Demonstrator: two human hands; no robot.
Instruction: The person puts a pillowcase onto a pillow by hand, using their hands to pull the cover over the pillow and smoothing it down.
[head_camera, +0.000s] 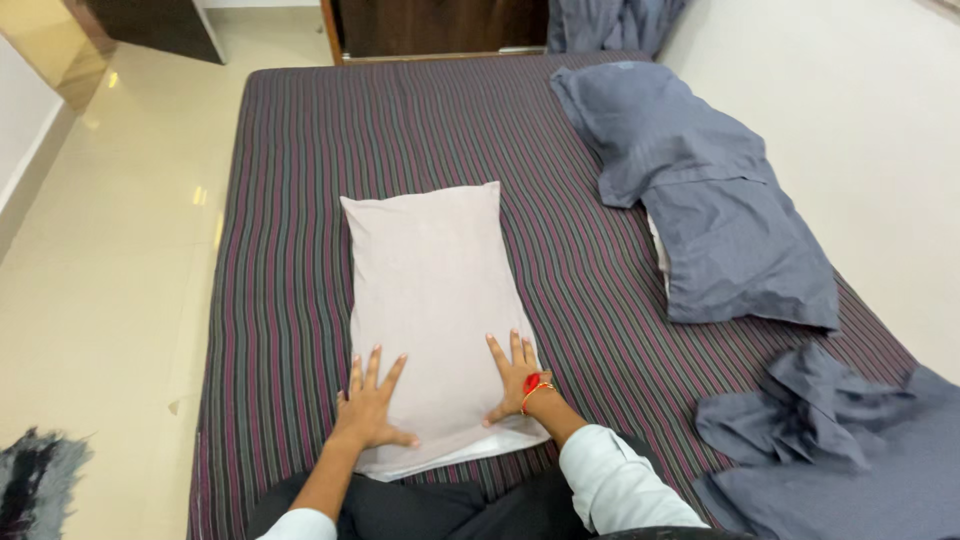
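Observation:
A pale pink pillow (430, 290) lies lengthwise on a bed with a dark striped sheet (290, 200). My left hand (370, 405) lies flat on the pillow's near left corner, fingers spread. My right hand (515, 378) presses flat on the near right corner; a red and gold band circles its wrist. Neither hand grips anything. A white edge shows under the pillow's near end.
Two grey-blue pillows (700, 200) lie along the bed's right side by a white wall (870, 120). Crumpled grey-blue cloth (830, 440) sits at the near right. Cream tiled floor (100, 280) is on the left, with a dark mat (35, 480) at the lower left.

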